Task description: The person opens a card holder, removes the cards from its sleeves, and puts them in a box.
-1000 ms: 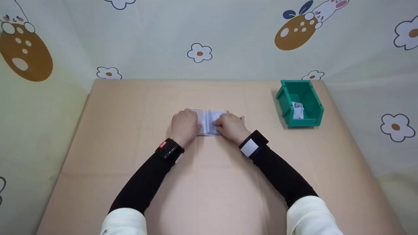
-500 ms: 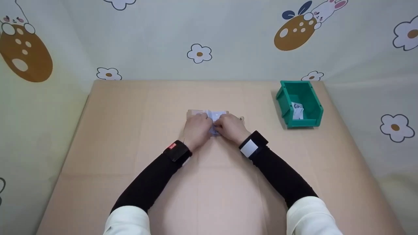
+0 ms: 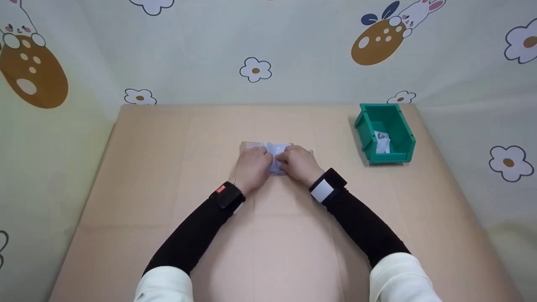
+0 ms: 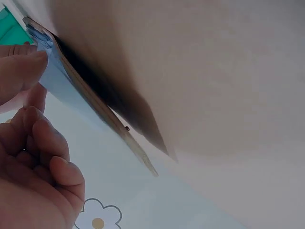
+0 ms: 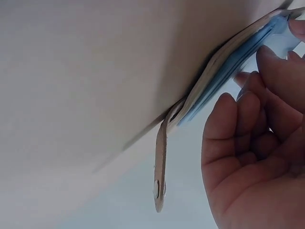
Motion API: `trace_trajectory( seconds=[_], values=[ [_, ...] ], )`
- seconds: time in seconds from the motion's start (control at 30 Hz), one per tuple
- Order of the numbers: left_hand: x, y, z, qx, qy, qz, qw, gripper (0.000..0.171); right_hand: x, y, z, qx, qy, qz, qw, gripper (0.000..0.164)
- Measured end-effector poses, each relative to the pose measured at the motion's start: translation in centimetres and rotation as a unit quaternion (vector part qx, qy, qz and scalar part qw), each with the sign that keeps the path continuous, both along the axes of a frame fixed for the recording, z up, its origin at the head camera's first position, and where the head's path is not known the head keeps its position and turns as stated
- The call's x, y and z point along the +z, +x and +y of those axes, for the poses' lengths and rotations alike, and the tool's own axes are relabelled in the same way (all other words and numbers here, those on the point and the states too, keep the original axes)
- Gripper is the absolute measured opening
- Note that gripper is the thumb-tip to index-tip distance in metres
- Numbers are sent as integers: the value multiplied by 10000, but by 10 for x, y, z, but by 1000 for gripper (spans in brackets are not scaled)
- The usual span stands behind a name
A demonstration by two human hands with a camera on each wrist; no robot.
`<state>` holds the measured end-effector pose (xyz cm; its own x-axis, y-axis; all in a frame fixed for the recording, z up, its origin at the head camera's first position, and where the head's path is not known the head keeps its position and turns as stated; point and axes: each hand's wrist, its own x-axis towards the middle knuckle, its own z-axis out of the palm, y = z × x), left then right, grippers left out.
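Observation:
A small tan card holder (image 3: 250, 145) lies spread open at mid-table, with bluish clear plastic sleeves (image 3: 277, 148) inside. My left hand (image 3: 253, 165) covers its middle, thumb and fingertips pinching a sleeve; the left wrist view shows the thumb on the bluish plastic (image 4: 61, 78), other fingers curled. From the right side my right hand (image 3: 301, 162) has its thumb and forefinger at the sleeves, the rest of its fingers curled in. In the right wrist view the tan cover (image 5: 209, 74) backs the stacked sleeves, and a snap strap (image 5: 160, 167) sticks out from its end.
At the back right of the tan table (image 3: 201, 235) stands a green bin (image 3: 390, 157) with small white printed packets or papers (image 3: 382, 142) in it. A patterned curtain (image 3: 201, 54) hangs behind the table and along both sides.
My left hand has moved right, from the holder's left part to its middle, uncovering the left edge. My right hand stays nearly in place, shifting slightly and hiding more of the strap.

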<state>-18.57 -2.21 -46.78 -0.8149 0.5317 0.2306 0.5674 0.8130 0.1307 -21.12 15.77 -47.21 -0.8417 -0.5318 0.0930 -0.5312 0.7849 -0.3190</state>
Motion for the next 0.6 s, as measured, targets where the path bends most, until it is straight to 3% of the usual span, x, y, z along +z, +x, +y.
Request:
trace_trajectory(
  seconds=[0.27, 0.4, 0.6],
  values=[
    [-2, 2, -5, 73, 278, 17, 9996, 15, 0, 0, 2, -132, 155, 5, 9998, 4],
    [-3, 4, -8, 281, 672, 123, 9973, 15, -1, 0, 1, -198, 171, -71, 9996, 14],
    [-3, 10, -12, 617, 1261, -256, 9898, 12, -1, 0, 2, -245, 207, -130, 9994, 27]
  ],
)
